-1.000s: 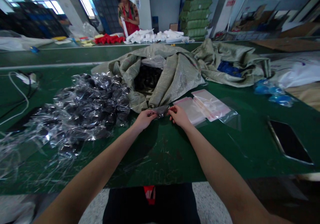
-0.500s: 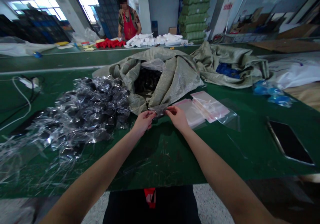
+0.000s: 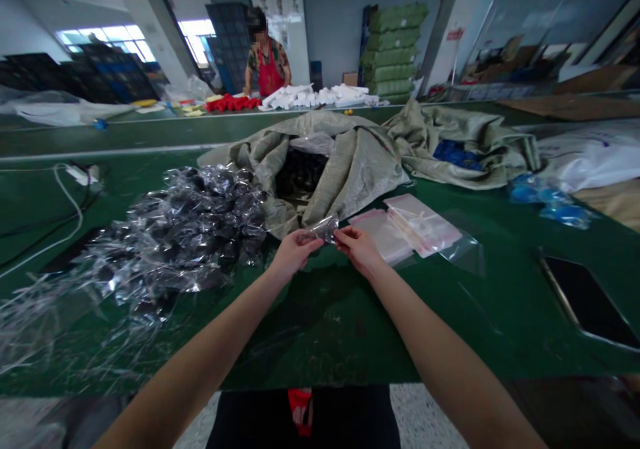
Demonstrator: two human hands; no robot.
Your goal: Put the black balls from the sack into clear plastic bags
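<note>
Between my hands is a clear plastic bag [image 3: 326, 229] with something dark in it. My left hand [image 3: 294, 251] is closed on its left end, and my right hand [image 3: 358, 246] pinches its right edge. Just behind them lies a grey-green woven sack [image 3: 350, 162], its mouth open on black items [image 3: 301, 172]. To the left is a large heap of dark items in clear wrappers [image 3: 200, 225]. Flat clear bags with pinkish edges [image 3: 420, 225] lie right of my right hand.
A phone [image 3: 587, 295] lies at the right. Another sack [image 3: 505, 145] with blue items [image 3: 457, 154] is at the back right, with wrapped blue pieces [image 3: 550, 195] near it. A white cable [image 3: 75, 209] runs at the left. Across the table stands a person in a red apron [image 3: 270, 75].
The view has tilted, so the scene sits slightly lower. The bag between my hands now shows more clearly, and my left thumb reaches along it.
</note>
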